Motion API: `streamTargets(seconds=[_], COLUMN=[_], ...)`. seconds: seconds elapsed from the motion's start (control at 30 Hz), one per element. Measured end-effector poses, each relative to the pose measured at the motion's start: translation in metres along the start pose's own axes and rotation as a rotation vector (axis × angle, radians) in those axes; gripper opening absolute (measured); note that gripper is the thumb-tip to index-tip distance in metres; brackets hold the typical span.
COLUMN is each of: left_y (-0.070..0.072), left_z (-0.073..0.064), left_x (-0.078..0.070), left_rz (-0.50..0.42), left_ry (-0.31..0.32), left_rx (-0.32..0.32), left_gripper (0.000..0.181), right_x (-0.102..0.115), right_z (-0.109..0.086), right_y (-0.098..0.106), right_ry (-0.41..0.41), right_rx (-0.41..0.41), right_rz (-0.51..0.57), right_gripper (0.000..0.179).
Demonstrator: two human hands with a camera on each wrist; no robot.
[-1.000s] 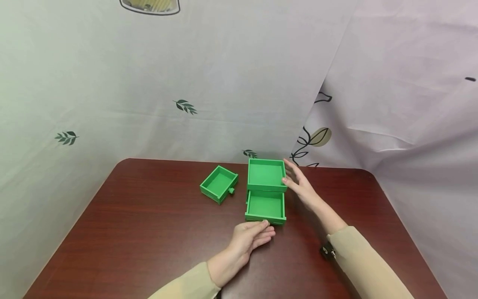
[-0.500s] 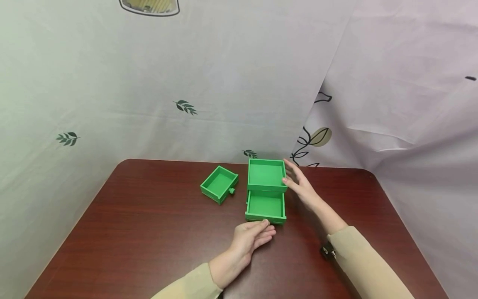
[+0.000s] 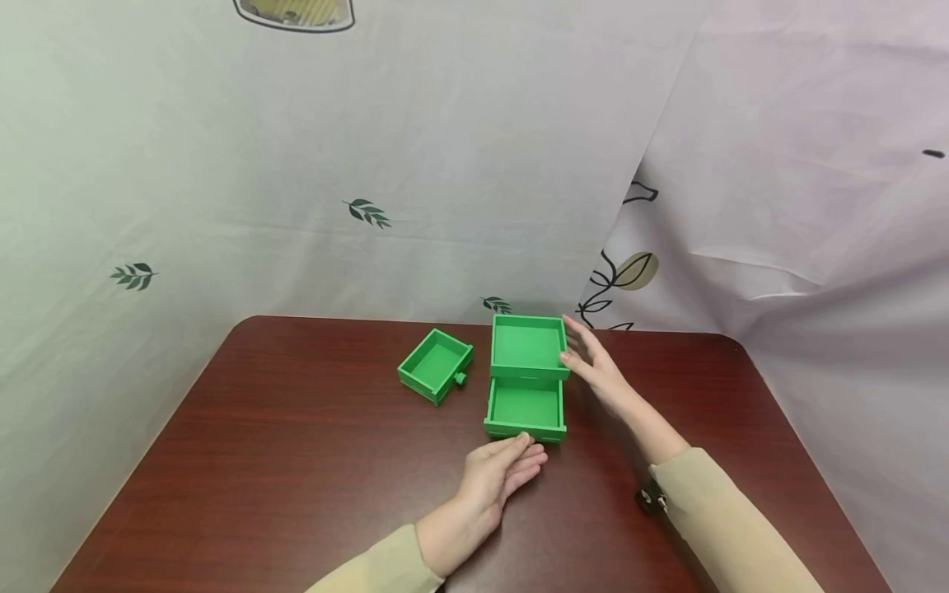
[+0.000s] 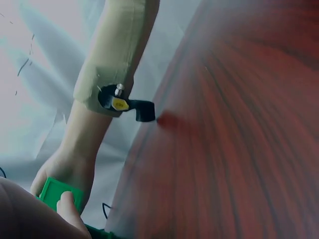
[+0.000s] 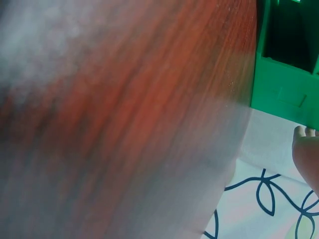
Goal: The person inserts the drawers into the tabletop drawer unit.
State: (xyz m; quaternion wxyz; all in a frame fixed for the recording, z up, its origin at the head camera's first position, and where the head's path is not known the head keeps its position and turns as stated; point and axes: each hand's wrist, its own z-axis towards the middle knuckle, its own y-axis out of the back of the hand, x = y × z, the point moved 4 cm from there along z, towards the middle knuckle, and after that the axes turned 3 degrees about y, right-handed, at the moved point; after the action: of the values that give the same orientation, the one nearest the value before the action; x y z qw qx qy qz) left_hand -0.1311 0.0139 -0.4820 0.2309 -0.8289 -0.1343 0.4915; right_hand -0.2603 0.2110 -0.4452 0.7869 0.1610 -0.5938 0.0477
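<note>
A small green drawer cabinet [image 3: 528, 344] with a rimmed, tray-like top stands near the table's back edge. From its front sticks out a green drawer [image 3: 525, 403]. My left hand [image 3: 485, 486] pinches at the middle of the drawer's front, thumb uppermost and the other fingers nearly straight; whatever lies between the fingertips is hidden. My right hand [image 3: 602, 375] grips the cabinet's right side, its thumb at the front corner and its fingers toward the back. The right wrist view shows the cabinet [image 5: 284, 92] close up, with fingertips [image 5: 304, 132] at its edge.
A second green drawer [image 3: 436, 364] with a round knob [image 3: 460, 379] lies loose and turned at an angle, left of the cabinet. Everything rests on a dark red-brown wooden table [image 3: 296, 461]. Pale printed fabric [image 3: 445, 165] hangs behind and along both sides.
My left hand and the protruding drawer have shifted very slightly toward the cabinet. My right hand keeps its place, and the loose drawer has stayed put.
</note>
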Motion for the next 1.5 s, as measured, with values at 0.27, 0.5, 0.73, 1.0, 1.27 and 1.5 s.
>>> streamTargets(seconds=[0.27,0.5,0.73,1.0,1.27,1.5], left_y=[-0.0035,-0.0015,0.002,-0.0028,-0.0021,-0.0002], left_z=[-0.0049,-0.0085,-0.0039,-0.0018,-0.0002,-0.0026], left_x=[-0.0009,0.0018,0.0016,0.0015,-0.0009,-0.0002], left_rz=[-0.012,0.003,0.031,0.049,0.063,0.05], left_ry=[-0.024,-0.045,-0.055,-0.045,-0.074,-0.078], left_rx=[-0.049,-0.059,-0.031,0.008,-0.022,-0.042], left_gripper=[0.033,0.035,0.036,0.035,0.033,0.032], right_x=[-0.0004,-0.0014,-0.0006,0.0001,-0.0013,-0.0023], right_z=[0.0014,0.0011,0.0001,0.0,0.0001,0.0011], right_y=[-0.0013,-0.0019,-0.0015,-0.0017,-0.0011,-0.002], right_ry=[0.002,0.002,-0.004,-0.011,-0.005,0.001], right_rx=[0.004,0.005,0.007,0.01,-0.003,0.001], right_rz=[0.008,0.016,0.016,0.001,-0.001,0.008], right_gripper=[0.07,0.07,0.069,0.07,0.069,0.069])
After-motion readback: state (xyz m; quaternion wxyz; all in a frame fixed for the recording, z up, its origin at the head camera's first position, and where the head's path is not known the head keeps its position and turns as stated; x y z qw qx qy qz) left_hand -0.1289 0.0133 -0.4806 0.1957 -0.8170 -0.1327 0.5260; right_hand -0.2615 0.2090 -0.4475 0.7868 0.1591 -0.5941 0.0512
